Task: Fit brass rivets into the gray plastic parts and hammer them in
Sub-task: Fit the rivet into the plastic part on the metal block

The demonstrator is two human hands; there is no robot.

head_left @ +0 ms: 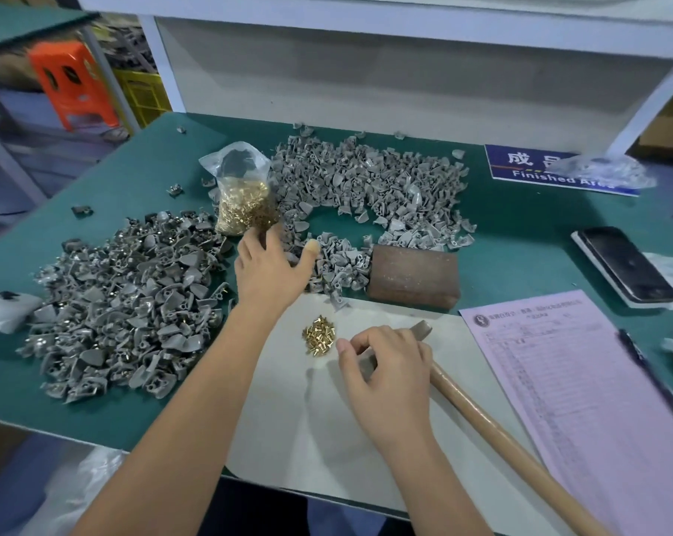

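My left hand [269, 268] reaches out over the near edge of the light gray plastic parts [365, 179], fingers spread and thumb out, beside a clear bag of brass rivets [245, 199]. A small heap of loose brass rivets [318, 335] lies on a white sheet [307, 419]. Just right of that heap, my right hand [389, 365] sits with fingers curled and thumb against the forefinger. It lies over the head of a wooden-handled hammer [493, 431]. Whether it pinches a rivet is hidden. A brown block [414, 272] stands behind the sheet.
A second pile of darker gray parts with rivets [126, 303] covers the left of the green table [520, 234]. A pink form [598, 400], a pen [632, 346] and a phone [629, 263] lie on the right. A blue "Finished Area" sign [528, 166] is at the back.
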